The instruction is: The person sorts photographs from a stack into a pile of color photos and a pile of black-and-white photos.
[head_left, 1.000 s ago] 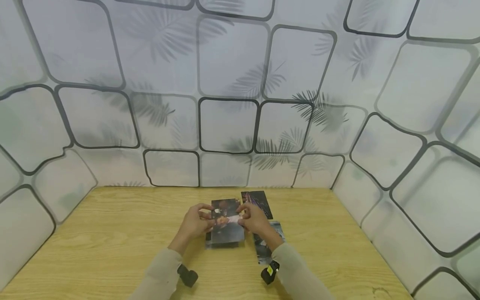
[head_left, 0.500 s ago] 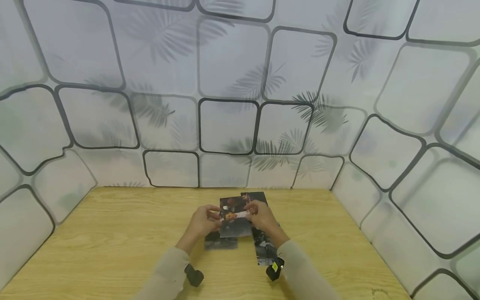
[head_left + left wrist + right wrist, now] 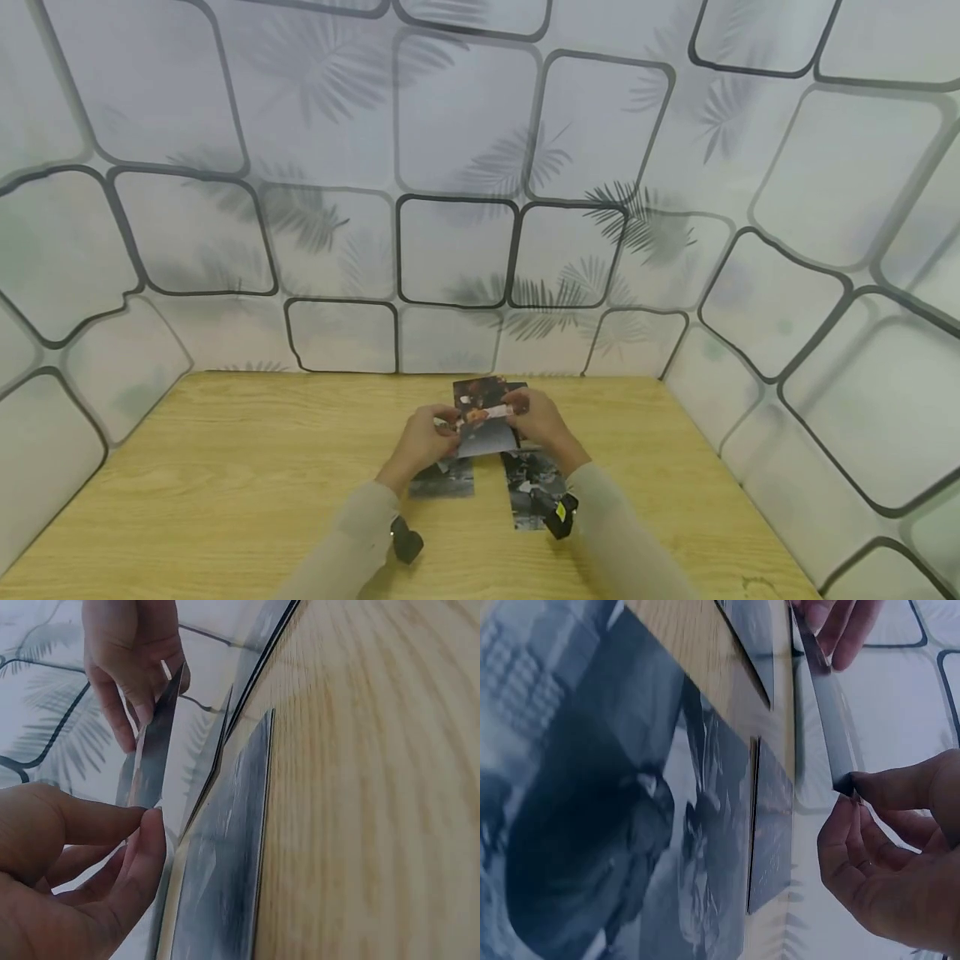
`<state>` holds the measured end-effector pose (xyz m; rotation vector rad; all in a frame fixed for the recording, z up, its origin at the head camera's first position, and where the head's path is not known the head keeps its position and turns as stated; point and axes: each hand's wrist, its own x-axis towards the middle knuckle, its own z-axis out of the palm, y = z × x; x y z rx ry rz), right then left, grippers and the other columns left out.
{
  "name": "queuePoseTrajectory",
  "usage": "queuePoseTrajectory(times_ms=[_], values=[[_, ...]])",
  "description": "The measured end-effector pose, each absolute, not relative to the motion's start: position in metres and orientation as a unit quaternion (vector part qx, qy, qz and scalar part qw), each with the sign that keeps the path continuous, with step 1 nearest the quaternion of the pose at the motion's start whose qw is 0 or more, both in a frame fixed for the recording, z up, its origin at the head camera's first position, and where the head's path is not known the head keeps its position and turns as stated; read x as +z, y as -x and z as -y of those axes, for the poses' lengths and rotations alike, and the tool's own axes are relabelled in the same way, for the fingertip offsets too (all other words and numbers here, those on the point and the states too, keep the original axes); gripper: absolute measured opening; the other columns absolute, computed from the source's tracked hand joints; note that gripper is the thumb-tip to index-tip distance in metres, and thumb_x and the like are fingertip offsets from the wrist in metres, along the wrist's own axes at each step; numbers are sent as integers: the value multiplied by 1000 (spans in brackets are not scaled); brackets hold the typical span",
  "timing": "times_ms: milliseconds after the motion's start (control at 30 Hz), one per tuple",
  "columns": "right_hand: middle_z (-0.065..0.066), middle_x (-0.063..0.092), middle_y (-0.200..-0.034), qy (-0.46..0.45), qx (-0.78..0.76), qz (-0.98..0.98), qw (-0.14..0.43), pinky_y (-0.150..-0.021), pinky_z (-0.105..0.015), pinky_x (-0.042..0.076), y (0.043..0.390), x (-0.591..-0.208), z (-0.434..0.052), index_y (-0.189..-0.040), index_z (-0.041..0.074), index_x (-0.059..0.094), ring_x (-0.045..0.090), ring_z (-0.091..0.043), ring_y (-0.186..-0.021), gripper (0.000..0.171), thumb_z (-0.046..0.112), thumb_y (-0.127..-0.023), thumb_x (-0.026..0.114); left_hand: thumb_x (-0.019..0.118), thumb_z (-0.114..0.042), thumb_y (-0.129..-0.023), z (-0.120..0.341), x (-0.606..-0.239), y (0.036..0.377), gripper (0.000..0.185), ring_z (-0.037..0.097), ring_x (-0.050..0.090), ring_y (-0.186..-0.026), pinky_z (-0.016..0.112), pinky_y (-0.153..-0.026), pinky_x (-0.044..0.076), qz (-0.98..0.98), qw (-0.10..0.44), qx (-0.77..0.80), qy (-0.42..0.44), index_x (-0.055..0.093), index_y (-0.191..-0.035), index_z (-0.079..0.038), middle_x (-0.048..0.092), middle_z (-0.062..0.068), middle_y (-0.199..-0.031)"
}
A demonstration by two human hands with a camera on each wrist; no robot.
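A glossy photo print point(image 3: 483, 437) with a dark, coloured picture is held up above the table, tilted. My left hand point(image 3: 426, 437) pinches its left edge between thumb and fingers. The opposite edge is pinched by my right hand point(image 3: 543, 423). In the left wrist view the held print point(image 3: 156, 757) appears nearly edge-on, apart from the table. Below the left hand lies a grey print point(image 3: 446, 482). A black-and-white print point(image 3: 528, 487) lies under my right wrist. Behind the held print is a far dark print point(image 3: 771, 825), mostly hidden in the head view.
The prints lie on a light wood-grain table point(image 3: 247, 483). A pale patterned curtain point(image 3: 457, 250) encloses the back and both sides. A small black camera point(image 3: 407, 540) hangs at the left wrist, another camera point(image 3: 561, 515) at the right.
Both hands have carried the held print to the right and away from me. It has moved off the grey left print and now overlaps the far dark print in the head view.
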<state>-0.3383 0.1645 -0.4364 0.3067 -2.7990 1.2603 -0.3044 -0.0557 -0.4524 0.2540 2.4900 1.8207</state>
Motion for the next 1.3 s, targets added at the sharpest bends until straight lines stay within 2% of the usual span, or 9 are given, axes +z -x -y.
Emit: queuePoseTrajectory(times_ms=[133,300,433,600,700,933,1067,1300], values=[[-21,72,-119,-103,395,912,33,-93,-51,58,346,-436,-172,-119,-1,71,67,-38,-112,32,-3,-87,71,65,14,-85,49,-453,311,45,21,74,-84,30,-65,63,-803,31,588,-89,63,-130,8,65,25,-124],[-21,71,-119,-90,385,918,27,-90,-51,59,355,-436,-180,-120,0,71,66,-38,-112,31,0,-89,71,67,12,-88,40,-452,318,45,24,74,-92,31,-70,65,-808,35,583,-80,63,-132,5,65,24,-125],[-22,73,-116,-91,377,921,35,-88,-50,61,361,-438,-186,-118,-3,72,68,-39,-109,31,-2,-86,72,66,14,-87,33,-451,324,46,24,74,-91,30,-71,65,-806,42,585,-73,62,-133,7,65,25,-126],[-23,73,-111,-76,378,922,29,-84,-47,62,366,-439,-191,-116,-4,71,69,-39,-106,33,-4,-82,73,64,14,-86,26,-449,331,45,23,74,-84,31,-66,64,-817,42,570,-77,62,-131,8,65,27,-127],[-23,73,-111,-64,379,923,20,-84,-46,62,369,-441,-193,-116,-4,71,68,-39,-107,35,-5,-82,73,64,15,-85,23,-450,336,43,26,74,-85,32,-64,62,-824,32,559,-82,63,-127,9,65,28,-127],[-23,73,-114,-48,367,929,8,-87,-45,62,377,-446,-196,-120,-3,70,68,-39,-111,40,-5,-79,71,65,16,-83,15,-457,348,39,38,74,-99,33,-68,64,-842,-2,532,-92,65,-122,12,66,29,-125],[-23,73,-115,-45,365,930,6,-87,-46,62,378,-448,-197,-119,-4,70,68,-39,-111,40,-6,-79,70,65,16,-83,12,-458,350,38,39,73,-100,37,-73,65,-850,-5,518,-92,65,-121,13,67,30,-124],[-24,73,-115,-33,350,936,8,-89,-46,62,380,-446,-199,-117,-4,71,69,-40,-111,37,-6,-80,69,66,13,-81,6,-454,352,38,40,69,-111,47,-94,61,-876,-11,472,-101,67,-119,13,69,29,-123]])
